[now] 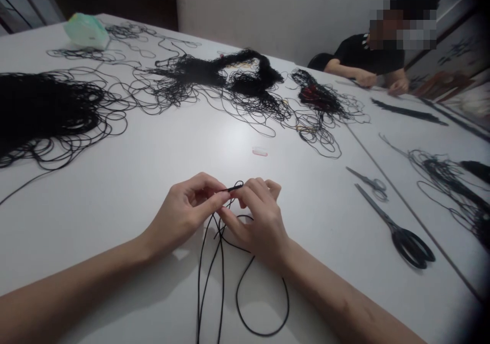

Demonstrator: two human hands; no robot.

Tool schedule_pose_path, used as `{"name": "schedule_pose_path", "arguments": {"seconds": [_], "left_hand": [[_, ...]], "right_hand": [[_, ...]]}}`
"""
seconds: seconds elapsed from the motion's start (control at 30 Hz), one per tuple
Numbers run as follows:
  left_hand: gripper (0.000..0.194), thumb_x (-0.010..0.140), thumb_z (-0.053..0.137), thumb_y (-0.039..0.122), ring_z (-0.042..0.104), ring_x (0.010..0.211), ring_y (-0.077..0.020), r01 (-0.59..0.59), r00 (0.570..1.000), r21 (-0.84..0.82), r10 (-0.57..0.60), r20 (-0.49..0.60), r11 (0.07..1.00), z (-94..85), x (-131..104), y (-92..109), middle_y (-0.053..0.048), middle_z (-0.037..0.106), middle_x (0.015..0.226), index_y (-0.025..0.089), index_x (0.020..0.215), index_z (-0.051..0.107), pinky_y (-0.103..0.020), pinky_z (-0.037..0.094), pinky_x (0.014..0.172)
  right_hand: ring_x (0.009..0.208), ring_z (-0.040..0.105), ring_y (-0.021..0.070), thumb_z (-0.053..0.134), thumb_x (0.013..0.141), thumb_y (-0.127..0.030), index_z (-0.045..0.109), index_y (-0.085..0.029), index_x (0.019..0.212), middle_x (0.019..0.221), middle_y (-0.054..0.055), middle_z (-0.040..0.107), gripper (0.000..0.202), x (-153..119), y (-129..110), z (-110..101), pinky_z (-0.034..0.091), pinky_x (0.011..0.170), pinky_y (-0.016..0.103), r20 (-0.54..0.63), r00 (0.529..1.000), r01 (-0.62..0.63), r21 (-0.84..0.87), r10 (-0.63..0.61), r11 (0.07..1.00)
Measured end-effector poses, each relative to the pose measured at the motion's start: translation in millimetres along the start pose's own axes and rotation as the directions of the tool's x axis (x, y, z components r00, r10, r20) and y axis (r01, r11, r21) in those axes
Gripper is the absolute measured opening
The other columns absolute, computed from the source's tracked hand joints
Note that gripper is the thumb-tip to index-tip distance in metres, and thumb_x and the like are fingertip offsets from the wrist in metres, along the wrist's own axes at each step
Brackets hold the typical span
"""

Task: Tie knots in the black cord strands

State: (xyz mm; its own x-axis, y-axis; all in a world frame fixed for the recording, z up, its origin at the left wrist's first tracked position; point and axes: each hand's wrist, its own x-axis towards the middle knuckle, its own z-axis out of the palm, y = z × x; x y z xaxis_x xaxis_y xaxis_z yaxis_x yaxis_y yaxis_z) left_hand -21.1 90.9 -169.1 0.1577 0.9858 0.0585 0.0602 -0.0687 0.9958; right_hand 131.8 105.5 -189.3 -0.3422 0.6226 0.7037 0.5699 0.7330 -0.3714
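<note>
Thin black cord [223,288] runs between my two hands and hangs down in loops toward the table's near edge. My left hand [191,201] is closed, with thumb and forefinger pinching the cord where several strands lie together. Right beside it, my right hand [258,214] is closed too, its fingertips on the same bundled strands. A small loop stands up between the fingertips of both hands. One larger loop lies on the white table [153,293] below my right wrist. The exact grip of the right fingers is partly hidden.
Large tangles of black cord [49,109] lie at left and across the back [245,81]. Black-handled scissors [409,247] and smaller scissors [377,185] lie at right. A small clear-and-red piece [260,151] sits ahead. A green bag [86,31] stands far left; another person [367,60] sits far right.
</note>
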Motion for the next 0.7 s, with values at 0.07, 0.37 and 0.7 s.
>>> {"name": "schedule_pose_path", "arguments": {"seconds": [0.07,0.37,0.7], "left_hand": [[0.01,0.082,0.06,0.024,0.054,0.071,-0.0112,-0.004,1.0,0.009,0.004,0.01,1.0,-0.8,-0.4,-0.9,0.002,0.058,0.072,0.018,0.074,0.061,-0.023,0.045,0.066],[0.013,0.083,0.057,0.022,0.052,0.069,-0.0104,-0.007,1.0,0.006,0.007,0.002,1.0,1.6,0.5,-2.7,0.002,0.055,0.072,0.017,0.072,0.06,-0.022,0.044,0.067],[0.012,0.083,0.056,0.021,0.051,0.071,-0.0092,-0.009,1.0,-0.006,0.009,0.007,1.0,1.6,-0.9,-4.2,0.003,0.054,0.074,0.018,0.074,0.063,-0.021,0.042,0.07]], "right_hand": [[0.06,0.042,0.0107,0.053,0.085,-0.015,0.047,-0.017,0.071,0.062,-0.003,0.043,0.016,0.0,-0.7,0.4,0.025,0.067,0.032,0.004,1.0,-0.021,-0.002,0.021,1.0],[0.058,0.033,0.0095,0.044,0.085,-0.008,0.037,-0.016,0.065,0.059,-0.004,0.033,0.023,0.2,-10.4,-1.9,0.022,0.064,0.03,0.07,0.997,0.011,0.002,-0.011,1.0],[0.056,0.031,0.0101,0.041,0.082,-0.003,0.034,-0.017,0.065,0.059,-0.003,0.033,0.023,-0.8,-12.4,-1.2,0.019,0.059,0.029,0.108,0.991,0.074,0.022,-0.076,0.997]]}}
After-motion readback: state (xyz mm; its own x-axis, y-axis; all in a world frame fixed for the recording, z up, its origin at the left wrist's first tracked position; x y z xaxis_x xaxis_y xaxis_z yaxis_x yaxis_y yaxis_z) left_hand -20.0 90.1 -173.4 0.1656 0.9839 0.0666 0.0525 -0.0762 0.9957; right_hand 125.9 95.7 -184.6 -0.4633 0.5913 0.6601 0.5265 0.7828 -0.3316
